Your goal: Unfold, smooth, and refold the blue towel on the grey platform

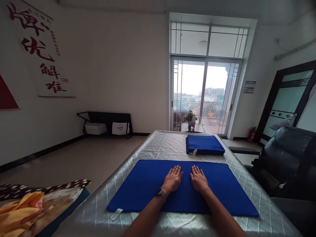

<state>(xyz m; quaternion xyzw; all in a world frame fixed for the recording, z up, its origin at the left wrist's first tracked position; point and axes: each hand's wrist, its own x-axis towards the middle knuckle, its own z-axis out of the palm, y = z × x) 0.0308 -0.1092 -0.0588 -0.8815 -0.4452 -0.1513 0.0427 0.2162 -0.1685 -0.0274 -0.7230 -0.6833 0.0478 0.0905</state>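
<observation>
A blue cloth [145, 187] lies spread flat on a table with a silvery quilted cover [158, 146]. My left hand [172, 179], with a watch on its wrist, rests palm down on the middle of the cloth, fingers stretched out. Beside it, a little to the right, my right hand [198, 178] lies flat on the same cloth, its fingers straight too. A white label [117, 214] sticks out at the cloth's near left corner. Farther back on the table is a neat stack of folded blue cloths [204, 144], with a small white tag at its front edge.
To the left is a patterned blanket [41, 210]. A black leather chair [288, 164] stands close on the right. Behind the table, a small table holds a potted plant [189, 117] and a bottle [193, 121] before a glass sliding door [204, 92]. A low black rack [108, 120] lines the wall.
</observation>
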